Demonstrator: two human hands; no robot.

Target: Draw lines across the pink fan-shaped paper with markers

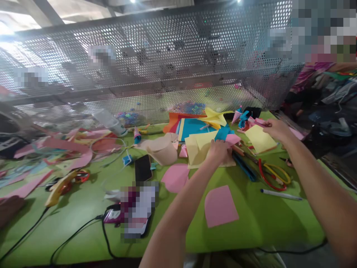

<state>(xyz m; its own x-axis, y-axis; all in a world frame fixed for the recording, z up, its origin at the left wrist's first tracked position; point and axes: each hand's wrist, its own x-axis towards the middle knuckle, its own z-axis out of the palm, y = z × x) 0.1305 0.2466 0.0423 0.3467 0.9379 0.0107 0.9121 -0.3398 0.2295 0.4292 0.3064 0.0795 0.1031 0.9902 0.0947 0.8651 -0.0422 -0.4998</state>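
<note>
While the right hand (275, 128) pinches a pale yellow sheet (260, 139) by its corner over the green table (256, 223), the left hand (219, 149) rests on cream paper (194, 150); its grip cannot be determined. Paper handling appears the current step; the next move likely calls for a steady pinch.

On the table (251, 229), the glue gun (60, 189) lay left of the rear phone (143, 168), the bottle (110, 122) behind both. Right of that phone sat a paper pile (194, 149); farther right lay the pen (281, 194), scissors (264, 179) just behind it. Mesh (156, 56) stood beyond.
</note>
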